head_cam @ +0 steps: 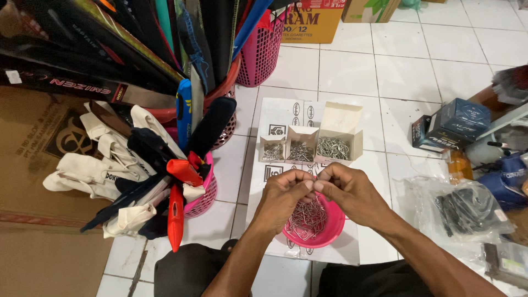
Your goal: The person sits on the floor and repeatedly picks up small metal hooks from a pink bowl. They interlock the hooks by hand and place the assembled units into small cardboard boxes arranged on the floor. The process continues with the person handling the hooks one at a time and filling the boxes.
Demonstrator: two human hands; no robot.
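A: Fig. 1, head view. What lies around the pink bowl (pixel 330 234), largest item first?

B: The white tiled floor (pixel 407 66) carries everything. Left of the bowl stands a pink basket (pixel 204 199) stuffed with long sleeves and cloth bags; beyond the bowl lies flattened white card (pixel 280 113), and on it a row of three small open boxes (pixel 311 144), each holding metal hooks. Right of the bowl sits a clear plastic bag (pixel 467 212) with dark contents.

A: How far along is the work?

B: As I judge it, midway. The bowl holds a heap of wire hooks (pixel 305 219), so much is left to handle, while the three boxes already contain some. How the lots differ I cannot tell.

A: And your hands?

B: Both hover directly above the bowl, fingertips meeting. My left hand (pixel 283 195) and right hand (pixel 349 190) are pinched together on something small between them, probably one hook from the heap just beneath; the piece itself is too small to make out.
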